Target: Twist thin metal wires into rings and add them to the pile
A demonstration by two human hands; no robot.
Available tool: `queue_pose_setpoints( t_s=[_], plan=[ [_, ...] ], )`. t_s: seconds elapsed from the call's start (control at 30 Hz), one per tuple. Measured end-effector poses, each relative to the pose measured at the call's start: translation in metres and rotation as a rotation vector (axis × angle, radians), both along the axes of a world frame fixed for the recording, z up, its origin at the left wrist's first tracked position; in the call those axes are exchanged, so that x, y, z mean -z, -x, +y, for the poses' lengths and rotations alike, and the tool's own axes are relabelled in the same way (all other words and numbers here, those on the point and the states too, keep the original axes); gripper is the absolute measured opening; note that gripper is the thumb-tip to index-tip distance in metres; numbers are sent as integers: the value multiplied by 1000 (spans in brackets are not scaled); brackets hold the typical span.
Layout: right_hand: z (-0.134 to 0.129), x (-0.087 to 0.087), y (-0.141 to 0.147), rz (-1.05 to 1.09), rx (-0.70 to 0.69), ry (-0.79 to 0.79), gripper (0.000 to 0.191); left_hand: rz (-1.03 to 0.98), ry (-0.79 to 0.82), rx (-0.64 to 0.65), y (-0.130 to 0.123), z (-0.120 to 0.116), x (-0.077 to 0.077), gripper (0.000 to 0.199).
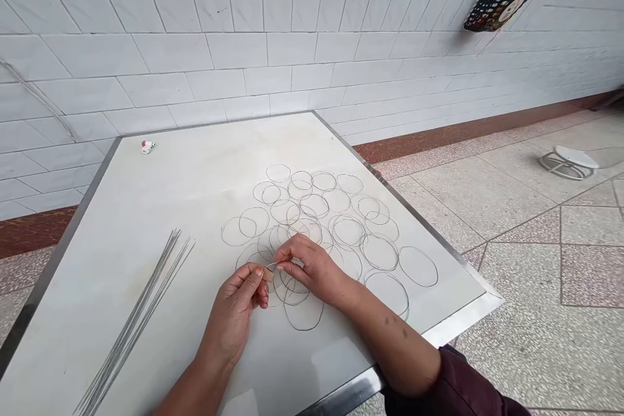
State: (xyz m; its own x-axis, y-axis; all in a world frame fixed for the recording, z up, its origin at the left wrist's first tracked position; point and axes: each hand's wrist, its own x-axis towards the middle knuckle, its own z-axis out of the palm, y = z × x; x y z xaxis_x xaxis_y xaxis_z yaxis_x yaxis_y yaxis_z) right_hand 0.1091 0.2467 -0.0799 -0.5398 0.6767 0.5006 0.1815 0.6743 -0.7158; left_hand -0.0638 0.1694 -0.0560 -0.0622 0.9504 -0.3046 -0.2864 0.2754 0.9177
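Observation:
My left hand (238, 296) is closed in a pinch, thumb against forefinger, on a thin metal wire (272, 264). A small tan piece, perhaps a tape wrap on a finger, shows at its fingertips. From the other side, my right hand (314, 268) pinches the same wire close to the left fingertips. How the wire runs beyond the fingers is hard to make out. Beneath and around both hands, several thin wire rings (380, 251) lie spread and overlapping on the white table. Left of my left hand lies a bundle of straight wires (141, 312).
The white table (195, 162) has a metal edge and stands near a white tiled wall (234, 52). Small red and white items (147, 147) lie at its far left corner. A patterned bag (497, 8) hangs at the window. A white stool (569, 162) is on the floor at right.

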Motion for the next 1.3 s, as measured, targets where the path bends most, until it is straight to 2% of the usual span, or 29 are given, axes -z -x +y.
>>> queue_pose_setpoints(
  t_s=[0.5, 0.63, 0.8, 0.9, 1.03, 1.2, 1.3],
  plan=[
    [-2, -2, 0, -46, -12, 36, 16, 19, 1, 43, 0, -1, 0, 28],
    [-3, 0, 1, 12, 64, 113, 14, -55, -45, 55, 0, -1, 0, 31],
    [-3, 0, 2, 40, 144, 203, 12, -114, -64, 41, 1, -1, 1, 22],
    [-4, 0, 2, 26, 177, 219, 11, -150, -61, 31, 0, 1, -1, 23],
    [-5, 0, 2, -7, 211, 187, 12, -179, -17, -19, -3, 2, -1, 24],
    [-5, 0, 4, -44, 210, 43, 13, -217, -9, -86, -3, 2, 0, 23],
    [-6, 1, 6, -13, 235, 94, 11, -274, -7, -90, -3, 2, 0, 21]
  ],
)
